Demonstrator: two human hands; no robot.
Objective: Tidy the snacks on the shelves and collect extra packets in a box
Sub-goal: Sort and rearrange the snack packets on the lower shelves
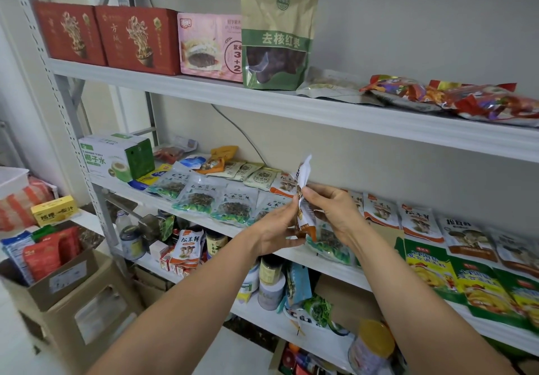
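From my seat at the feed I see both hands up at the front of the middle shelf, sharing one white-and-orange packet. The packet stands upright and nearly edge-on to the camera, with its white top corner poking above the fingers. The left hand grips its lower part with curled fingers, and the right hand pinches it higher up between thumb and fingertips, so neither hand is free. The packet is clear of the shelf (held in the air just above the row lying there). Under the hands, green-and-clear packets lie flat in a row along the shelf front, and orange-topped mushroom packets lie to the right of them. A green coconut-water carton sits at the shelf's left end. On the top shelf a kraft bag of dates stands beside red boxes. Low on the left a cardboard box holds upright packets.
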